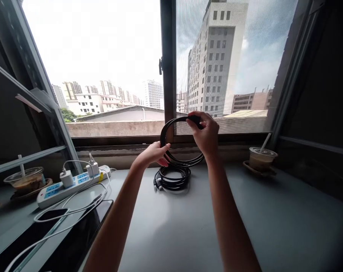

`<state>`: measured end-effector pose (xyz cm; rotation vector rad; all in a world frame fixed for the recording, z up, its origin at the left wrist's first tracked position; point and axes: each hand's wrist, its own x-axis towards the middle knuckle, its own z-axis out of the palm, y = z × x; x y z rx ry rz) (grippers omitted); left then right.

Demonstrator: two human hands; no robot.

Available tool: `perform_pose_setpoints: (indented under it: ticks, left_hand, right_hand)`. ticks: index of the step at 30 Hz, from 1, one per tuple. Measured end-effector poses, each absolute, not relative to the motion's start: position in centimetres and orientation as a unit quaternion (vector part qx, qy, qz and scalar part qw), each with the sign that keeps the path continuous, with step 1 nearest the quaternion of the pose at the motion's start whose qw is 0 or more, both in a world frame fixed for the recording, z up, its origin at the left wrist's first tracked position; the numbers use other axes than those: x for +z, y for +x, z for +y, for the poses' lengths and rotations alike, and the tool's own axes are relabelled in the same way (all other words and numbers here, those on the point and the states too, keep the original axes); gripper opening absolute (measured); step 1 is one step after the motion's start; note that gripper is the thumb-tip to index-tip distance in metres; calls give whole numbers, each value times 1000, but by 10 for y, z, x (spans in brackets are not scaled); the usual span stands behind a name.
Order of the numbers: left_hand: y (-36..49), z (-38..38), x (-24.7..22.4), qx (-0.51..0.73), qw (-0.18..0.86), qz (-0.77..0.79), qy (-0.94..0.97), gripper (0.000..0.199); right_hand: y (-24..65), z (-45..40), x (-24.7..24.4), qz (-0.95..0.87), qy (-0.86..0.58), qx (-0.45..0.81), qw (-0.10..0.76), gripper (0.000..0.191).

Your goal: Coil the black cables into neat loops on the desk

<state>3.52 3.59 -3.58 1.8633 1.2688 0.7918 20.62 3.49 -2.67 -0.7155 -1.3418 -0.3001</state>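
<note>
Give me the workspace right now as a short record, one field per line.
Left hand: grips the left side of the raised coil
Right hand: pinches its upper right
Raised coil: black cable, looped, upright
Lower coil: black cable, lying on the table
Contact between coils: cannot tell
Left side: power strip with two white chargers plugged in; cup with straw
Right side: another cup with straw

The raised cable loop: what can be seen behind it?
Through the cable loop, part of the window frame and the wall below it show. Whatever is directly behind the cable strands, the left hand and the right hand is covered.
</note>
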Motion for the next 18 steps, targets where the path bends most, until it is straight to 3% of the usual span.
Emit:
perform_pose_setpoints:
  ticks: [10,18]
  left_hand:
    - [41,23,-27,378,376,483,694,8]
    - [40,36,-35,394,407,462,682,15]
  right_hand:
    - [200,20,-20,-627,-311,-152,698,13]
    - [181,-3,-13,-682,-300,-173,644,12]
